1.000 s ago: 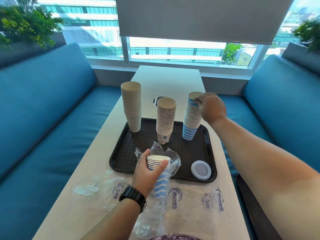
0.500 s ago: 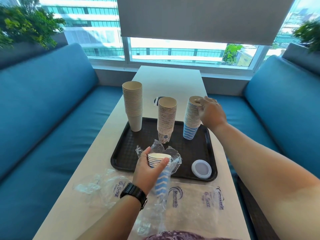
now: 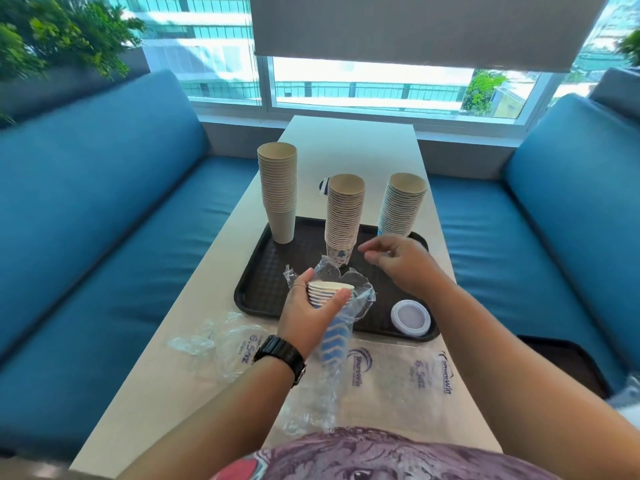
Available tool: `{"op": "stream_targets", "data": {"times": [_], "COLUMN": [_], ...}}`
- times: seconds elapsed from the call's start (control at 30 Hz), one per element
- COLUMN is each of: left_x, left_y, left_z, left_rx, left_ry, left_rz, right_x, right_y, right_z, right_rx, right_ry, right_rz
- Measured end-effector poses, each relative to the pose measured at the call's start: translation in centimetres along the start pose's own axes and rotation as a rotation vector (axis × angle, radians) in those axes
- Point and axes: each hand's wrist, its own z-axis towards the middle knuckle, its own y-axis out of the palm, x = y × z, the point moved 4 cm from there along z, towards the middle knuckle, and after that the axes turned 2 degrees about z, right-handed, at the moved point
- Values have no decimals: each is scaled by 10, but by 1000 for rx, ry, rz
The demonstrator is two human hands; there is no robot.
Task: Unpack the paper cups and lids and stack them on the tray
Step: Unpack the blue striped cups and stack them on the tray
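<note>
A black tray point(image 3: 256, 282) lies on the table and carries three upright cup stacks: a plain beige stack point(image 3: 277, 192) at its far left, a patterned stack point(image 3: 344, 216) in the middle and a blue-striped stack point(image 3: 401, 206) at its far right. A white lid point(image 3: 410, 315) lies at the tray's near right corner. My left hand point(image 3: 308, 313) grips a short stack of blue-striped cups point(image 3: 330, 296) still partly inside a clear plastic sleeve point(image 3: 322, 382). My right hand point(image 3: 398, 261) hovers above the tray, empty, fingers loosely apart, just beyond those cups.
Empty clear plastic wrappers point(image 3: 221, 344) with printed labels lie on the near part of the white table point(image 3: 173, 393). Blue bench seats point(image 3: 86, 237) flank the table on both sides. A small dark object point(image 3: 323, 187) sits behind the tray. A window closes the far end.
My right hand has left the top of the blue-striped stack and drawn back toward the cups in my left hand. The left hand has stayed in place.
</note>
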Motion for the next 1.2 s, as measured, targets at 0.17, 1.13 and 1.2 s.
{"op": "stream_targets", "data": {"times": [0.17,1.13,1.2], "left_x": [4,11,10], "left_y": [-2,5,5], "left_z": [0,-8,-8], "left_rx": [4,-84,-76], "left_ry": [16,199,199], "left_rz": [0,-60,-66], "right_x": [-5,-17,-18], "right_y": [25,22,21], "right_z": [-17,-28,-28], "right_rx": [-243,-138,-138], "right_ry": [-12,-53,-53], "right_rz": [31,149,129]}}
